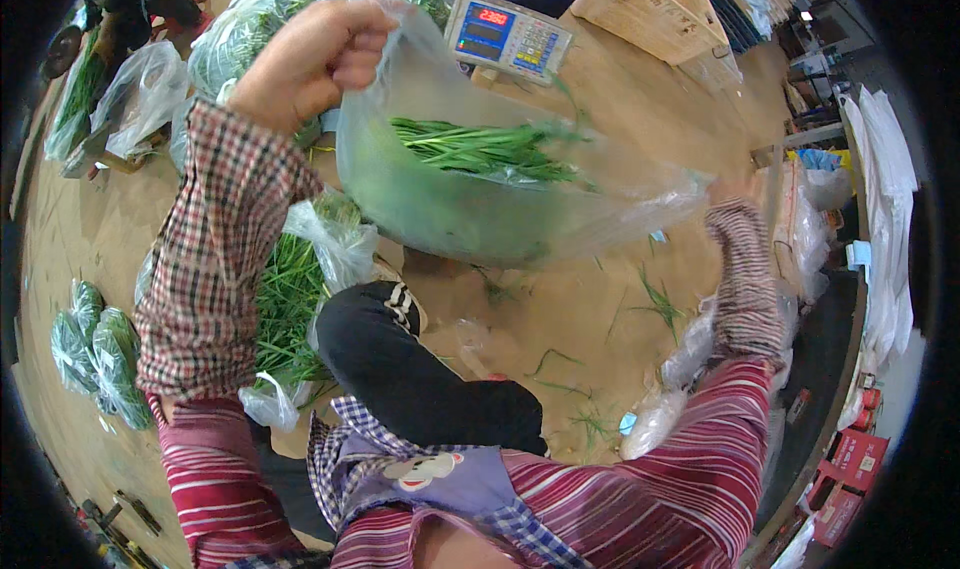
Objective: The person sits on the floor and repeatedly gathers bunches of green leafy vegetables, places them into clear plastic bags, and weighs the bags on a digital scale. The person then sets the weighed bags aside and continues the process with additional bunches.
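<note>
My left hand (322,62) is raised and closed on one edge of a large clear plastic bag (450,224). The bag's opposite edge runs to my right hand (735,188), which is blurred but has its fingers closed on the film. Between them the mouth is stretched wide. Long green stalks (487,149), which look like garlic chives, lie in the bag, seen through its opening. Just beyond it is a digital scale's lit display panel (510,36); its platform is hidden from me.
More chives (289,306) lie in an open bag by my knee. Filled plastic bags (97,351) sit on the floor at left. Loose stalks (660,299) litter the floor. A cardboard box (652,13) stands at the back, with plastic bundles (806,231) along the right.
</note>
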A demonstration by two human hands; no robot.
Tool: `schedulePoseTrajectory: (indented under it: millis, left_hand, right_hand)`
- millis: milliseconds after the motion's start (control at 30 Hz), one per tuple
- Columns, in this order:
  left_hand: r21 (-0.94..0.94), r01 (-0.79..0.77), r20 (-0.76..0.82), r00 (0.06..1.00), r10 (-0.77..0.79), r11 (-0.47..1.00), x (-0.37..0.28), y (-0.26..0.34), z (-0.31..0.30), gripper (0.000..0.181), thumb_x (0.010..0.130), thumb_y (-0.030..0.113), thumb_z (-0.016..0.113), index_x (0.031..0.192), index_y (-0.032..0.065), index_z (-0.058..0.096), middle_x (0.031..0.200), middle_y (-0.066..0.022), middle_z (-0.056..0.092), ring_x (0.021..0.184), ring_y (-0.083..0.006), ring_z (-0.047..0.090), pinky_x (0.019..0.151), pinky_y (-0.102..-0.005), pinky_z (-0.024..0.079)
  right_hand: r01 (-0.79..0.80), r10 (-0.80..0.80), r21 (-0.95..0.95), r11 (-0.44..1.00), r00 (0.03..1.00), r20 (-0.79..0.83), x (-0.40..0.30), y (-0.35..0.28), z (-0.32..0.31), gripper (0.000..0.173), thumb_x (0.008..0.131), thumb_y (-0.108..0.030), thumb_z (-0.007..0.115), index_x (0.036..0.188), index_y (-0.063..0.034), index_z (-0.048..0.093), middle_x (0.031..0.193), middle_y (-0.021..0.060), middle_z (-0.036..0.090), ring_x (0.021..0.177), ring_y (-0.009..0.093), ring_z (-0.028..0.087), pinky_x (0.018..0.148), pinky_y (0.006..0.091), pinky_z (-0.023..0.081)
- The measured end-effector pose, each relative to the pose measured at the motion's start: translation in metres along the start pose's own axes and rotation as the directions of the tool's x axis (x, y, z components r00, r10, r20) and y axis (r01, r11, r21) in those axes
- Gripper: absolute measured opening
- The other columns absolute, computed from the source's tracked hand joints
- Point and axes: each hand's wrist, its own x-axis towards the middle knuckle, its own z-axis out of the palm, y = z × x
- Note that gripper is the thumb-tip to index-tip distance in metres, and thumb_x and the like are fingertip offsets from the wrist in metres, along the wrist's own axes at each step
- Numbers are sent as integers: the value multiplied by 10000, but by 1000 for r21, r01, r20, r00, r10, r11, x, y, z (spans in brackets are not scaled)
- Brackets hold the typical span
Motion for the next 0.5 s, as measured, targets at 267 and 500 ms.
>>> schedulePoseTrajectory:
  millis: [267, 500]
  left_hand:
    - [123, -30, -288, 956, 64, 992, -8, -31, -28, 109, 743, 22, 473, 646, 47, 428, 553, 18, 338, 441, -71, 314, 423, -249, 335]
    - [501, -171, -206, 929, 309, 848, -17, -47, -77, 95, 685, 72, 525, 618, 14, 493, 526, -39, 467, 457, -126, 485, 430, -256, 418]
  right_hand:
    - [254, -252, 4, 967, 963, -91, -30, 19, -10, 291, 686, -127, 526, 974, -106, 557, 1039, 18, 455, 1039, 211, 374, 936, 456, 225]
    - [339, -350, -90, 937, 907, -234, -42, -2, -4, 355, 607, -148, 592, 959, -140, 547, 1036, 36, 479, 1014, 234, 412, 890, 450, 270]
